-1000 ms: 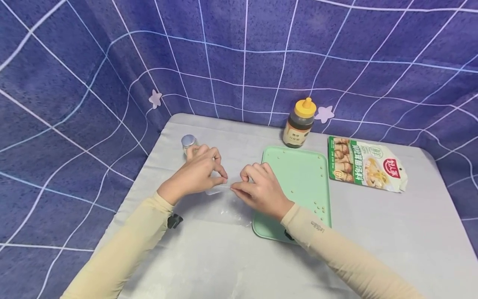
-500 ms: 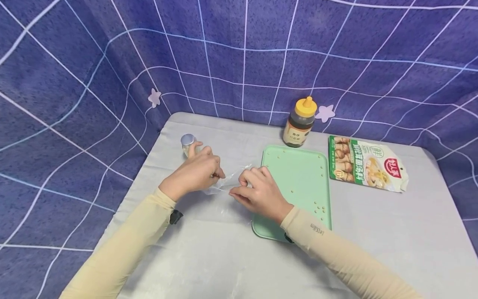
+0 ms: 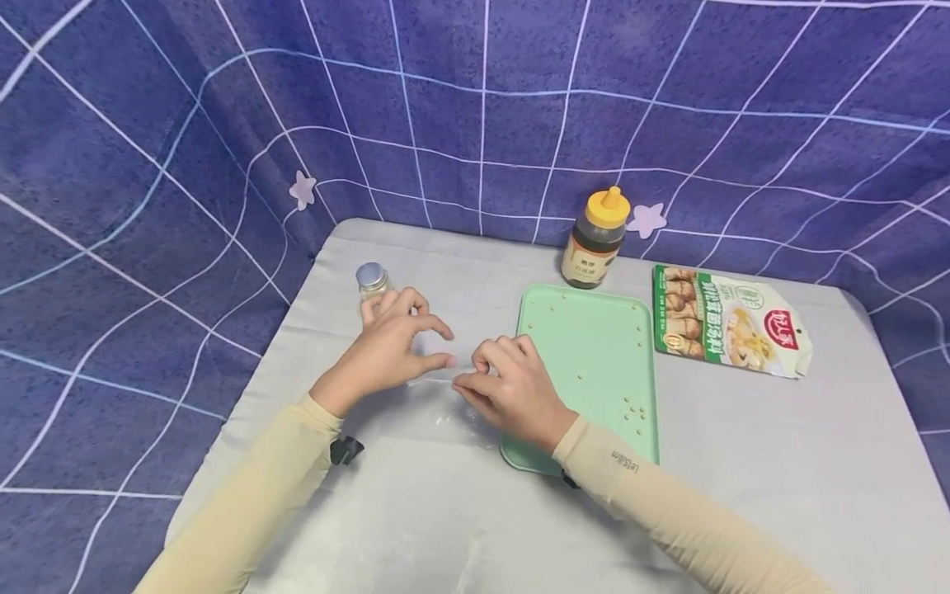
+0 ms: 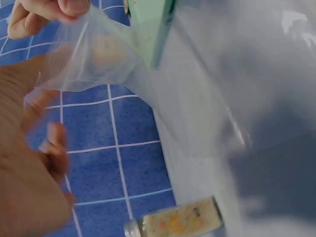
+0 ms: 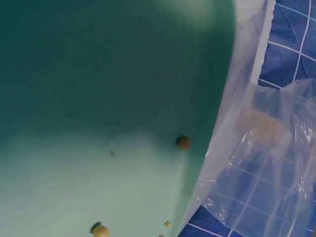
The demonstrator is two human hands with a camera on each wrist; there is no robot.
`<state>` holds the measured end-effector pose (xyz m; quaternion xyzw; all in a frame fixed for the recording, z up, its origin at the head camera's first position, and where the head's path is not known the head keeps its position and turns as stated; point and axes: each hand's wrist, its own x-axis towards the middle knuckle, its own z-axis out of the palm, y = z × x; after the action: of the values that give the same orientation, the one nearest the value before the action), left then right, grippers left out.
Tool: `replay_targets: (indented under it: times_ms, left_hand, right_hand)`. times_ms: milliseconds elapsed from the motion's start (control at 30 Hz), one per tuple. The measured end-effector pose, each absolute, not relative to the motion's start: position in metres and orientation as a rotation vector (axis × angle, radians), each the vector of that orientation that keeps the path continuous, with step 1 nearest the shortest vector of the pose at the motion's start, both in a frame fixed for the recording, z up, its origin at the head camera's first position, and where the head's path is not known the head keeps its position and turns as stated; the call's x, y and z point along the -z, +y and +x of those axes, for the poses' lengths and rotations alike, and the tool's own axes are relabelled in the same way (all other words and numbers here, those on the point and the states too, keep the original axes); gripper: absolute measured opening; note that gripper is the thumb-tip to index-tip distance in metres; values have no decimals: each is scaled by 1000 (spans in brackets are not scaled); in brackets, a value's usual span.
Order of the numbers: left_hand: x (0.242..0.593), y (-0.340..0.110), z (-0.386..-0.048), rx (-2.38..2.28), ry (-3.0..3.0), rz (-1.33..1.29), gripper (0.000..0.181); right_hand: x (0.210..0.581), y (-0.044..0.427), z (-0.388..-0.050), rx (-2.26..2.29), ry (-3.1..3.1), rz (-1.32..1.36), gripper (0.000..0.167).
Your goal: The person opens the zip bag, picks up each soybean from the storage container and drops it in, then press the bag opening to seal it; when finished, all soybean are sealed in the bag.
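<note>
Pale tabletop (image 3: 779,445), tray (image 3: 597,338) beside clear bag (image 5: 259,182).

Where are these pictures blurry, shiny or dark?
Left wrist view: the left hand's fingers look smeared, glare whitens the clear plastic; right wrist view: shadow darkens the green tray toward the frame's top, glints dot the plastic; head view: brighter, though the plastic nearly vanishes against the pale tablecloth.

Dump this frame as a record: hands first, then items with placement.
Left hand: thumb and forefinger apart; contact with clear plastic bag unclear
Right hand: pinches the bag's edge
Mint-green tray: partly beneath right hand; small tan balls scattered on it
Yellow-capped squeeze bottle: upright behind tray
Mushroom-printed pouch: flat, right of tray
Silver-lidded glass jar: beyond left hand
</note>
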<state>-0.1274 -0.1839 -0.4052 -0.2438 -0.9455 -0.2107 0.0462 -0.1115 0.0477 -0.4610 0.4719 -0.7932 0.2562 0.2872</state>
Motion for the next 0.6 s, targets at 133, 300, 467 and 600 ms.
replay_targets:
  times_ms: [133,300,467,600]
  left_hand:
    - [404,-184,-121,491,-2981,-625,23]
    - [404,-179,-130,277,-2811,-656,11]
    - [408,-174,-137,259,-2522,-637,9]
    - [414,-173,-137,426,-2470,-736,19]
  right_hand:
    - [459,47,-111,-700,-2079,1264,6]
    - [458,47,-107,-703,-2036,1276,5]
    - [457,45,-102,-695,-2003,1306,4]
    - [458,45,-104,-689,-2065,1271,6]
